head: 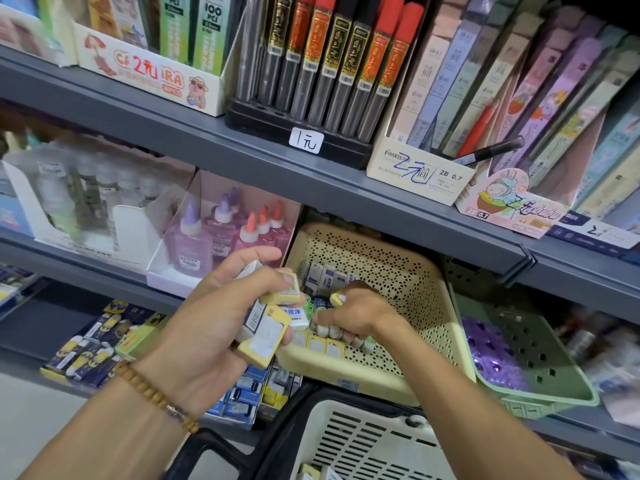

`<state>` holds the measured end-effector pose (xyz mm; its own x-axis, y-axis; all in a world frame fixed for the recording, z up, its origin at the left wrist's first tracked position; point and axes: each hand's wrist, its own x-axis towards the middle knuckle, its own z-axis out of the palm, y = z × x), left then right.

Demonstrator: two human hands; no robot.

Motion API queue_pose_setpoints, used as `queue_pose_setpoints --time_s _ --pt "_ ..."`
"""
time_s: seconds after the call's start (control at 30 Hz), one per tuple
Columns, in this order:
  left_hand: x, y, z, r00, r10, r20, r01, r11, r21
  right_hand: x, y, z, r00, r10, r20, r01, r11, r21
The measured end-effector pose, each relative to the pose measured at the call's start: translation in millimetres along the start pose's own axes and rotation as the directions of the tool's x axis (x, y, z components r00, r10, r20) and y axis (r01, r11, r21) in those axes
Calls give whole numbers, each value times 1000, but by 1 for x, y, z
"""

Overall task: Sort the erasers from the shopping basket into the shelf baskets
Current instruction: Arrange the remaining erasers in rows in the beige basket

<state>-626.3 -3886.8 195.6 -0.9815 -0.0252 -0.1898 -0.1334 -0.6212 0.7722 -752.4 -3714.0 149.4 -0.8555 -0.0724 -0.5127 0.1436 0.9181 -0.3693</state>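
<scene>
The shopping basket (360, 441) was cut off by the lower frame edge; its contents were barely visible. The right hand (356, 315) covered part of the beige shelf basket (398, 296), and what its fingers (332, 330) held could not be determined. Print on the erasers (266, 332) in the left hand (221, 306) was too small to read. The bottles (79, 188) at far left were blurred. The green basket (533, 358) contents were indistinct.

Cream perforated shelf basket (398, 289) at frame centre open on top, grey shelf edge (346, 188) overhanging its rear, right hand (356, 315) filling its front-left corner, green basket (540, 375) just beside on the right, glue bottles (221, 233) left, white shopping basket (363, 441) open below.
</scene>
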Motion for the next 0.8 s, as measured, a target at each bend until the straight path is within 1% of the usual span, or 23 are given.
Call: queue_pose_setpoints --time_s 0.1,0.13,0.2,0.27,0.3,0.33,0.37,0.4,0.43,0.47,0.5,0.6,0.8 --pt "-1 0 0 1000 4 1 -4 1000 8 3 -2 -3 999 19 -32 -20 999 -30" --pt "-1 0 0 1000 4 2 -4 1000 10 4 -2 -3 999 24 -44 -25 1000 -10" --pt "-1 0 0 1000 4 6 -4 1000 9 7 -2 -2 998 35 -47 -29 993 111" --pt "-1 0 -2 1000 2 7 -2 1000 6 8 1 -1 999 16 -36 -3 943 333" --pt "0 0 -2 1000 2 7 -2 1000 5 7 5 -3 1000 -12 -26 23 873 486" --pt "0 0 -3 1000 0 8 0 1000 3 5 9 -6 999 -49 1 36 768 640" --pt "0 -1 -3 1000 -2 11 2 1000 -1 2 14 -9 995 -90 44 24 640 768" --pt "1 -1 -3 1000 -2 13 2 1000 -4 -2 19 -13 988 -129 87 -7 523 852" --pt "1 -1 -3 1000 -2 15 2 1000 -5 -7 24 -16 981 -156 118 -36 451 892" --pt "2 -1 -2 1000 -2 15 2 1000 -5 -12 28 -19 977 -167 134 -52 424 904" --pt "2 -2 -1 1000 -1 13 1 1000 -4 -15 32 -20 977 -161 136 -55 426 903" --pt "3 -4 3 1000 -3 9 3 1000 7 -21 40 -22 987 -119 107 -36 486 873" --pt "5 -10 8 1000 -19 14 19 999 34 -20 49 -23 995 11 -97 70 612 788"
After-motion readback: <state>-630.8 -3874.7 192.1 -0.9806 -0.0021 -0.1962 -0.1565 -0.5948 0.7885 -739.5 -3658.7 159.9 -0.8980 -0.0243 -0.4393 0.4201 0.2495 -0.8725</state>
